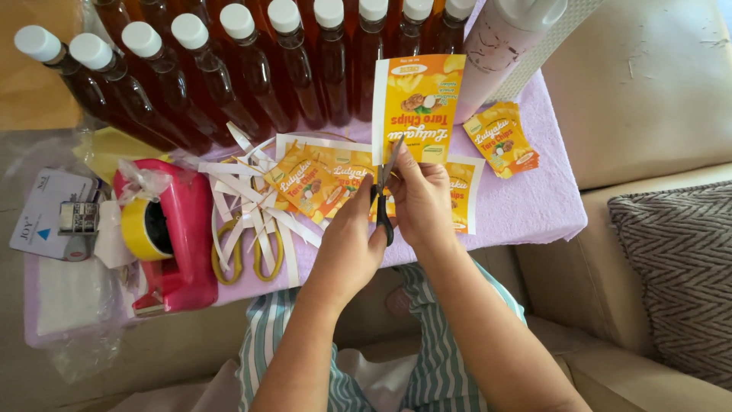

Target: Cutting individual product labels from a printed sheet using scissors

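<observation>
At the far left of the lilac-covered table (534, 206) lie a white card (42, 210) and some clear plastic wrapping (76, 305). Just right of them stands a red tape dispenser (179, 244) holding a roll of yellow tape (141, 229). Beside the dispenser lies a heap of white paper strips (244, 206), partly covering a pair of yellow-handled scissors (244, 255) that rests flat on the cloth. Along the back edge stands a row of dark amber bottles (229, 76) with white caps, packed close together.

At centre, both forearms rise from the lower edge of the view and meet above the table's near edge. The left hand (354, 236) is clenched around the black handles of a second pair of scissors (383, 194), knuckles up, wrist straight; the blades point away from the person and are engaged at the lower edge of an orange label sheet (415, 95). The right hand (423, 202) grasps that sheet from below, fingers pinched on its bottom edge, holding it upright in front of the bottles. Under the hands lies a larger sheet of uncut orange labels (320, 179), flat on the cloth.

Right of the upheld sheet stands a white squeeze bottle (499, 49), tilted. Near its base lies a small stack of cut orange labels (503, 141). Beyond the table edge is a beige sofa (648, 91) with a grey patterned cushion (679, 267).
</observation>
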